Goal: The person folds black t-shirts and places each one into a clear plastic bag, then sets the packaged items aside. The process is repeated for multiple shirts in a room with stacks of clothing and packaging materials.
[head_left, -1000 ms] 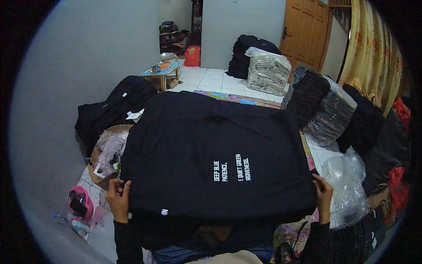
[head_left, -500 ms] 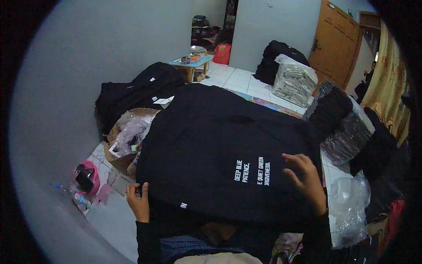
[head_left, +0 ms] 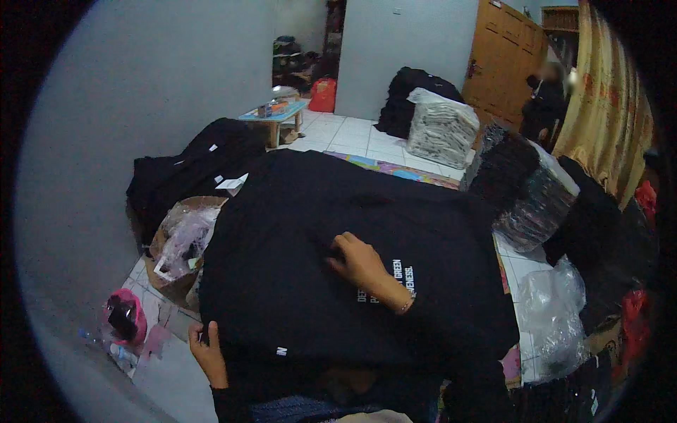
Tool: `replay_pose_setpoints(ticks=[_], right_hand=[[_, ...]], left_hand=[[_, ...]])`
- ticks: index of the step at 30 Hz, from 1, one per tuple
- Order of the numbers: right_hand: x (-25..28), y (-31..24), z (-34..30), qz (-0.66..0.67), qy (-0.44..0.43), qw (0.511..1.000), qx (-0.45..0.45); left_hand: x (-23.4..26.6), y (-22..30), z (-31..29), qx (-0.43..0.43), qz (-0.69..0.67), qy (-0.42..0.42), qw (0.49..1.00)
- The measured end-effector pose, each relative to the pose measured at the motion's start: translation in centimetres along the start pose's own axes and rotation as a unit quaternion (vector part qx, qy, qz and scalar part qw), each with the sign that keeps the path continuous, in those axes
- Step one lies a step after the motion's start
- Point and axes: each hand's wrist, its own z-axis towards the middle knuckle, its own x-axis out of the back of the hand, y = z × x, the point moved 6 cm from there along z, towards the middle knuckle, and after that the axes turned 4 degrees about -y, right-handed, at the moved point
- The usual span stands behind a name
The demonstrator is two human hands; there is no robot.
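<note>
A large black garment [head_left: 303, 204] lies spread flat in front of me, with white block lettering toward its right half and a small white mark near its close edge. My right hand [head_left: 363, 264] rests over the middle of the cloth, fingers loosely bent and thumb apart. Part of the lettering is hidden under that wrist and forearm. At the garment's near left corner is my left hand [head_left: 209, 358], its thumb and forefinger standing apart and nothing visible between them.
On the left, a cardboard box [head_left: 161, 271] of clear plastic stands before black clothes [head_left: 204, 158]; a pink basket [head_left: 125, 317] is closer. Bagged stacks [head_left: 532, 201] and clear plastic bags [head_left: 553, 317] lie right. Behind are a low table [head_left: 264, 116] and a person [head_left: 544, 106] by the door.
My right hand has moved left and inward across the garment, now covering part of the lettering. My left hand's thumb and forefinger have parted at the corner. The view has shifted slightly right.
</note>
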Motion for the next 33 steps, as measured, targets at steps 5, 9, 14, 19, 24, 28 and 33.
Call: replay_pose_setpoints(ticks=[5, 9, 14, 19, 24, 28, 33], right_hand=[[-0.2, -7.5, -3.5, -0.044, 0.048, 0.965, 0.255], [-2.0, -10.1, -7.4, 0.06, -0.137, 0.931, 0.333], [0.3, -5.6, -12.0, -0.09, -0.166, 0.96, 0.205], [5.6, 4.2, -17.2, -0.233, -0.111, 0.961, -0.103], [13.1, 11.4, -24.0, -0.219, 0.067, 0.944, -0.235], [16.3, 14.9, -28.7, -0.318, 0.025, 0.913, -0.254], [18.6, 17.2, -30.2, 0.023, 0.12, 0.958, -0.26]], left_hand=[[0.5, 0.2, 0.1, 0.021, -0.022, 0.007, 1.0], [0.2, 1.1, 0.6, -0.003, -0.011, -0.008, 1.0], [0.3, 1.5, 0.2, -0.012, -0.145, -0.004, 0.989], [-0.1, 2.0, -0.2, -0.002, -0.261, -0.076, 0.962], [0.0, 2.6, -0.2, -0.007, -0.222, -0.055, 0.973], [0.5, 3.2, -0.6, -0.009, -0.139, -0.024, 0.99], [1.2, 3.0, -0.2, 0.005, -0.023, -0.018, 1.0]])
